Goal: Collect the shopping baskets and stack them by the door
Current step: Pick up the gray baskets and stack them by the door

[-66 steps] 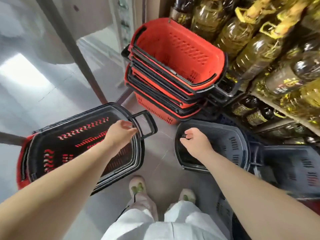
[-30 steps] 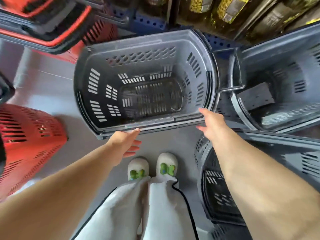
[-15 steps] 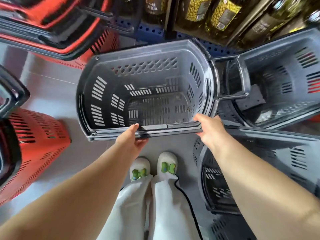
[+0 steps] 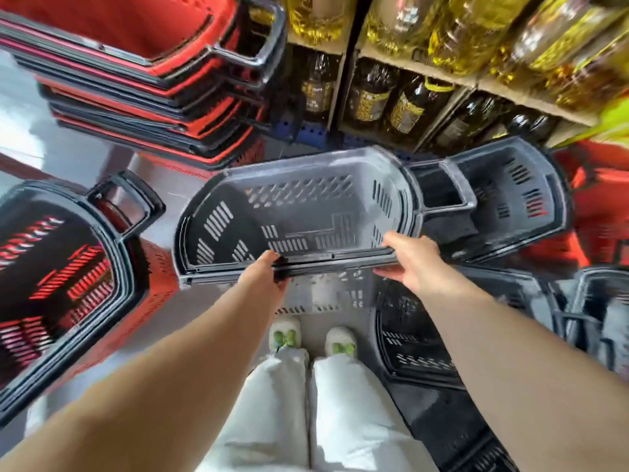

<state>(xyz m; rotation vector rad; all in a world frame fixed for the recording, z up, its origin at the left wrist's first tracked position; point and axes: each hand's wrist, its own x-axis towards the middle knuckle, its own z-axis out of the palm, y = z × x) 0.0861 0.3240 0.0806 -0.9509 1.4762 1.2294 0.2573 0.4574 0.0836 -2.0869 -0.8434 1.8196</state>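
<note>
A grey slotted shopping basket point(image 4: 299, 206) hangs in front of me, tilted so its near side wall shows below the rim. My left hand point(image 4: 263, 277) grips the near rim at its left part, and my right hand point(image 4: 410, 258) grips the same rim further right. A tall stack of red baskets with black rims point(image 4: 143, 76) stands at the upper left. A second red stack topped by a black-rimmed basket point(image 4: 61, 281) sits at the left. More grey baskets lie at the right point(image 4: 507, 199) and lower right point(image 4: 415, 338).
Shelves of oil bottles point(image 4: 408, 97) run along the top and right. A red basket point(image 4: 599, 206) shows at the far right edge. My feet in white shoes point(image 4: 311, 338) stand on bare grey floor between the baskets.
Both hands have closed on the grey basket's near rim and raised it off the floor toward me. The view has tipped up, showing more shelves and the red stack.
</note>
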